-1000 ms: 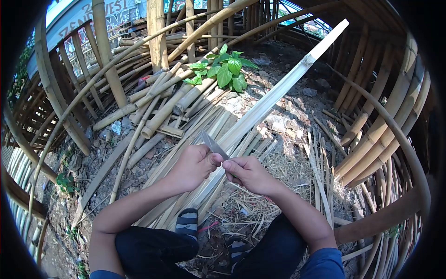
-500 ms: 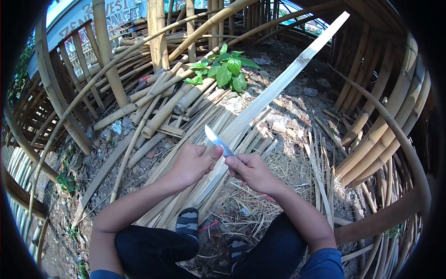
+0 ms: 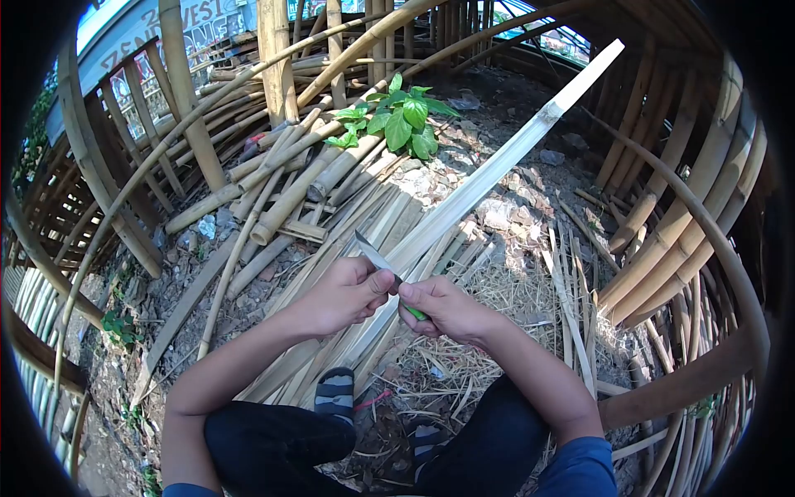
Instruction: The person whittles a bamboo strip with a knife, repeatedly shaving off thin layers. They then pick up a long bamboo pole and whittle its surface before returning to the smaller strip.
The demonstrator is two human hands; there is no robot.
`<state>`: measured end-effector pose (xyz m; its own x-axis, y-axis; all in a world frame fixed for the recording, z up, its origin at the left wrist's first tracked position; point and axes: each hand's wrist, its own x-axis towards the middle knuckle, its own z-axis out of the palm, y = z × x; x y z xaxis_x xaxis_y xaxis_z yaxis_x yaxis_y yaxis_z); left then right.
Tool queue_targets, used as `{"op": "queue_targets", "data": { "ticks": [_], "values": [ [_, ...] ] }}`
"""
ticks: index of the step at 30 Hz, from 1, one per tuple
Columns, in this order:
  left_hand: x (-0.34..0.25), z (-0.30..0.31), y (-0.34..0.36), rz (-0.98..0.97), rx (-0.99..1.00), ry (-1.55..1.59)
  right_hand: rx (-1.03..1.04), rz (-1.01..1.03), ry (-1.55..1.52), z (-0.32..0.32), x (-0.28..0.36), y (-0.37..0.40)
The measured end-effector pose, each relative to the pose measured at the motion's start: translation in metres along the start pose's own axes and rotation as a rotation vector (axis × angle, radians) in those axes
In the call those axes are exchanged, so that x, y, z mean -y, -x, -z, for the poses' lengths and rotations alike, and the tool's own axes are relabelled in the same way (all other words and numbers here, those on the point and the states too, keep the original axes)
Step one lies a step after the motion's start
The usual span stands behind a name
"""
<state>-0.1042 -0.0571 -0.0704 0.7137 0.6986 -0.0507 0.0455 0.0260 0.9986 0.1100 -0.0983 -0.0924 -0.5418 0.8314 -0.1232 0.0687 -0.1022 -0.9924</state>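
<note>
A long, pale split bamboo strip [image 3: 489, 174] slants from between my hands up to the top right, with a node near its far end. My left hand [image 3: 344, 294] is closed around the strip's near part, its thumb up against the knife. In my right hand [image 3: 443, 306] is a knife [image 3: 375, 258], gripped by its green handle. Its blade points up and left, lying across the strip past my left thumb. My fingers partly hide the handle and the place where blade meets bamboo.
More split strips [image 3: 290, 356] lie on the ground beneath my hands. Bamboo poles [image 3: 290, 190] are piled ahead to the left, beside a leafy green plant [image 3: 406, 120]. Shavings [image 3: 489, 306] litter the ground at right. Upright bamboo posts [image 3: 687, 240] stand on the right.
The blade has turned, its face now darker and less lit, and the green handle shows. The bamboo strip's far end has dipped a little lower. Both hands stay close together.
</note>
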Motion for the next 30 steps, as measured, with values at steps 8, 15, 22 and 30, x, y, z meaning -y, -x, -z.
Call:
{"op": "queue_targets", "data": {
  "ticks": [8, 15, 22, 30],
  "values": [
    [0.0012, 0.0006, -0.0001, -0.034, -0.071, -0.076, -0.117, 0.051, 0.080, -0.0075, 0.0040, -0.0002],
    [-0.0031, -0.0052, 0.0007, 0.037, -0.156, -0.092, -0.131, 0.026, 0.116, -0.0039, 0.0028, 0.0003],
    [-0.0017, -0.0037, 0.0011, 0.071, -0.199, -0.142, -0.138, 0.043, 0.090, -0.0064, 0.0037, 0.0012],
    [-0.0044, -0.0034, 0.0014, 0.051, -0.141, -0.140, -0.064, 0.048, 0.082, -0.0010, -0.0016, -0.0005]
  ]
}}
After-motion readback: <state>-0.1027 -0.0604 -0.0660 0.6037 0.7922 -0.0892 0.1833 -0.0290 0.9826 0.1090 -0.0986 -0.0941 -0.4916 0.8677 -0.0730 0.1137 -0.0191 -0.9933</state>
